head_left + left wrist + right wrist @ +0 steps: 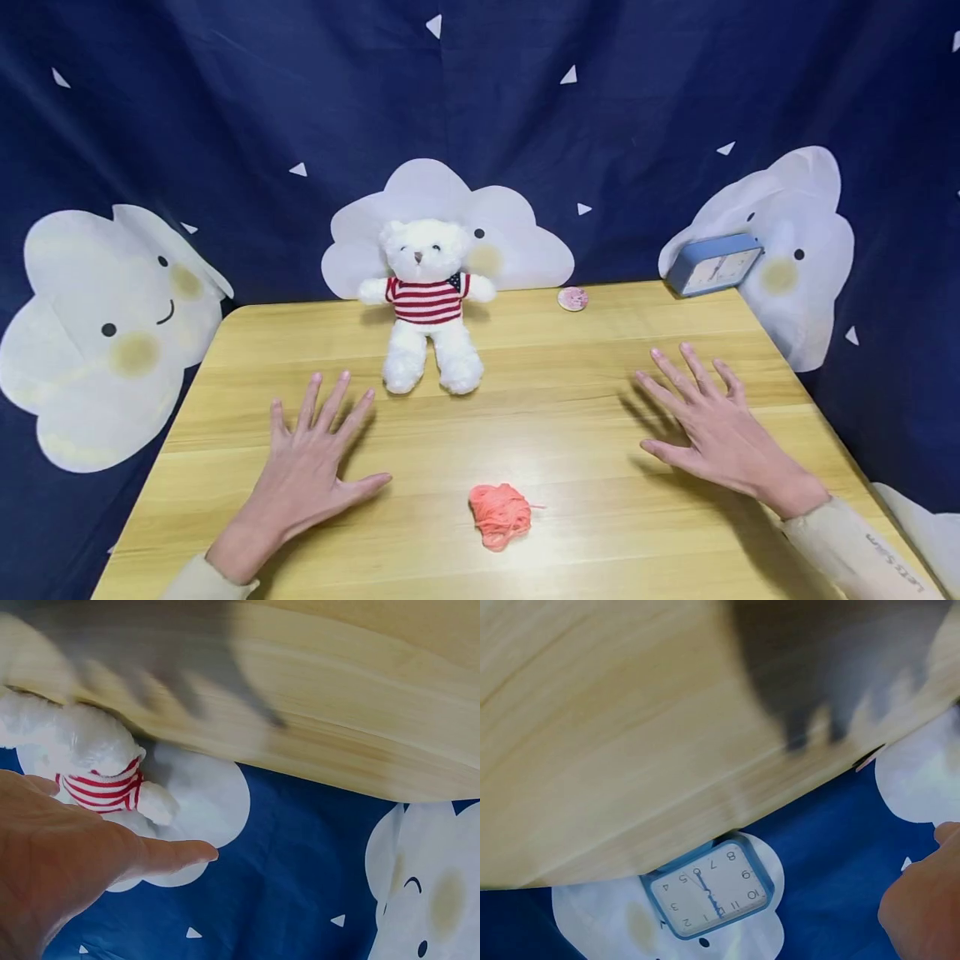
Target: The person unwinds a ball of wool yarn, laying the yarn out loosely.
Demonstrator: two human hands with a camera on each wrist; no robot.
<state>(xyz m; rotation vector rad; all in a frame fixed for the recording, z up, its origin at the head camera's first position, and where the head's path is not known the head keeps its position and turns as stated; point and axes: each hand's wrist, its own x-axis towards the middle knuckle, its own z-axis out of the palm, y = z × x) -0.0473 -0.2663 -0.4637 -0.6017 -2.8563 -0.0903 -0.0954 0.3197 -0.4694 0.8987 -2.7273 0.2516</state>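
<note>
Both hands hover above the wooden table with fingers spread, and neither holds anything. My left hand (pixel 307 475) is on the left side, in front of a white teddy bear (pixel 427 304) in a red-and-white striped shirt. On the right side is my right hand (pixel 723 437), nearest to a blue clock (pixel 716 264) farther back. Between the hands, close to the front, lies a small bundle of coral-pink yarn (pixel 501 515) with a loose end pointing right. The left wrist view shows the bear's striped shirt (pixel 105 791) beyond the hand; the right wrist view shows the clock's dial (pixel 709 892).
A small round pink item (pixel 573 299) lies by the table's back edge, between bear and clock. Behind the wooden table (pixel 570 433) hangs a dark blue curtain (pixel 510 92) printed with white clouds and small triangles.
</note>
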